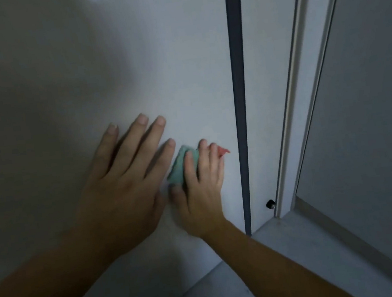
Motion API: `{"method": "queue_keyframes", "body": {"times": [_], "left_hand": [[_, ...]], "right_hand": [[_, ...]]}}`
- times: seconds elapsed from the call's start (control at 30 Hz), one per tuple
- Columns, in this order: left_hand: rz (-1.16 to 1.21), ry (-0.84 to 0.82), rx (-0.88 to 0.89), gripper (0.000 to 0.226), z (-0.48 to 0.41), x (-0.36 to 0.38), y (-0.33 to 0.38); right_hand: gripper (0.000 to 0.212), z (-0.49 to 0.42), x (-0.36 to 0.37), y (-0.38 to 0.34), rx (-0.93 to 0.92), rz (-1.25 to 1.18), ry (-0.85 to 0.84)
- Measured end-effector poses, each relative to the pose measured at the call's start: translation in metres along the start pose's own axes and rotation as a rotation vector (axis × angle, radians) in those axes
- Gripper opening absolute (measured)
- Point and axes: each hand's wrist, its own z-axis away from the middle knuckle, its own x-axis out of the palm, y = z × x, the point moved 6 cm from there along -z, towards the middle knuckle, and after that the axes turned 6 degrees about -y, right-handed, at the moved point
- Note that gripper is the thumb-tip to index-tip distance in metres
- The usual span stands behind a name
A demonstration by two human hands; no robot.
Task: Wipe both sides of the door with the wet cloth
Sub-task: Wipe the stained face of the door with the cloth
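Note:
A plain white door (111, 60) fills the left and middle of the head view. My left hand (123, 181) lies flat against its lower part, fingers straight and spread. Just to its right, my right hand (201, 186) presses a small cloth (180, 167) against the door. The cloth is teal with a pink-red corner sticking out past my fingertips. Most of the cloth is hidden under my right hand, whose fingers lie over it fairly straight.
A dark vertical strip (240, 94) marks the door's edge right of my hands. Beyond it stands a pale frame (304, 75) with a small black door stop (270, 204) near the floor. Grey floor (300, 258) runs below, and a grey wall (368, 104) closes the right side.

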Motion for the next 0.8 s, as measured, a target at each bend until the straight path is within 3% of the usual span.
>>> {"method": "queue_keyframes", "body": {"times": [0.13, 0.27, 0.37, 0.43, 0.6, 0.8], "left_hand": [[-0.024, 0.011, -0.031, 0.071, -0.007, 0.001, 0.008], [0.009, -0.013, -0.041, 0.070, -0.014, 0.003, 0.015], [0.001, 0.017, -0.058, 0.071, -0.036, -0.010, 0.008], [-0.005, 0.059, -0.099, 0.071, -0.055, -0.025, -0.003], [-0.028, 0.082, -0.139, 0.074, -0.088, -0.041, -0.009], [-0.014, 0.075, -0.121, 0.079, -0.088, -0.039, -0.009]], "right_hand": [[0.073, -0.071, -0.051, 0.079, 0.537, -0.244, 0.300], [0.071, -0.036, -0.034, 0.078, 0.480, -0.243, 0.217], [0.073, -0.028, -0.034, 0.086, 0.548, -0.281, 0.166], [0.077, -0.079, -0.062, 0.080, 0.476, -0.254, 0.200], [0.067, -0.211, -0.138, 0.029, 0.017, 0.000, 0.278], [0.068, -0.108, -0.089, 0.062, -0.026, 0.033, 0.044]]}}
